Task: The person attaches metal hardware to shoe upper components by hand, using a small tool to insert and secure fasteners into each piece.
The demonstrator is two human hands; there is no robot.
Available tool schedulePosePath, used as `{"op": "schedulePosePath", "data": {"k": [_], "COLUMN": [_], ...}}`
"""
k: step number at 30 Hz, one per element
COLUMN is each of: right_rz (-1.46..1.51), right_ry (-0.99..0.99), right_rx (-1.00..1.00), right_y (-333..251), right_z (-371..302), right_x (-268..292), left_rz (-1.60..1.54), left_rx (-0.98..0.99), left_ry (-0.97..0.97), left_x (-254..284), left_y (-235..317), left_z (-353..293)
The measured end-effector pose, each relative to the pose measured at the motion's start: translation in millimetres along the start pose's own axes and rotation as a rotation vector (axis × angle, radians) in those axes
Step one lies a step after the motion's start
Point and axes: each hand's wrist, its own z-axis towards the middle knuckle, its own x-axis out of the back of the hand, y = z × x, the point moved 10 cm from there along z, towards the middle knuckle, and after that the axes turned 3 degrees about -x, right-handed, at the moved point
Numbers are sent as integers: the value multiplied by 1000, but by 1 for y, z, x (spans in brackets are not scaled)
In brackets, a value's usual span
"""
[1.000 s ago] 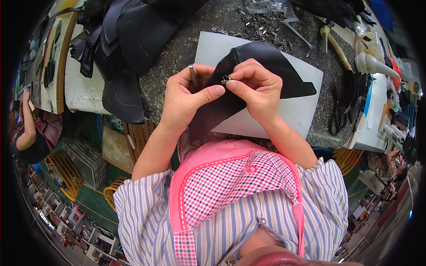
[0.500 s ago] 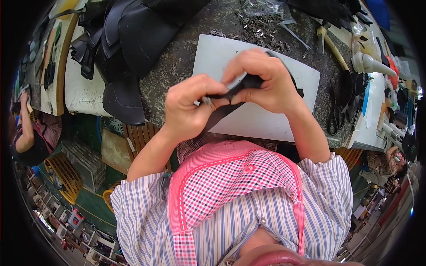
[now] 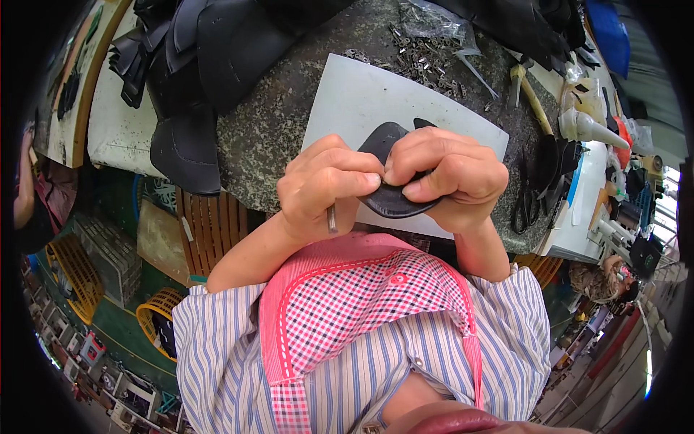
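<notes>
Both hands grip a curved black leather-like piece (image 3: 396, 204) in front of my chest, above a white board (image 3: 343, 98). My left hand (image 3: 318, 184) pinches its left side with thumb and forefinger. Tucked in that same hand is a thin metal rod (image 3: 332, 220), its end sticking out below the fingers. My right hand (image 3: 459, 173) is closed on the other side of the piece, thumb near the left thumb. Its fingers hide part of the piece, and whatever lies between the thumbs is too small to make out.
The board rests on a dark speckled slab (image 3: 253, 137). Small metal fittings (image 3: 426, 61) lie scattered beyond it, near a clear plastic bag (image 3: 437, 20). Black cut pieces (image 3: 235, 54) are heaped at left. A hammer (image 3: 535, 101), scissors (image 3: 526, 210) and a white cone-tipped bottle (image 3: 596, 130) are at right.
The black piece has been turned so its broad rounded surface shows between my hands. My right hand has come lower and both hands are closer together. The view has shifted slightly.
</notes>
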Motion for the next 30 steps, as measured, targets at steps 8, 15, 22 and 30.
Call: {"op": "schedulePosePath", "data": {"k": [8,15,22,30], "right_rz": [-169,-227,-791,-1263], "right_ry": [-150,-166,237,184], "right_rx": [132,-91,-217,263], "right_y": [-15,3,5,37], "right_z": [7,11,93,76], "right_x": [-6,3,150,126], "left_rz": [-287,-241,567,1329], "left_rx": [223,352,224,102], "left_ry": [-103,-1,-115,-452], "left_x": [-10,-11,50,56], "left_y": [-27,-35,-77,-147], "left_z": [8,0,77,62]}}
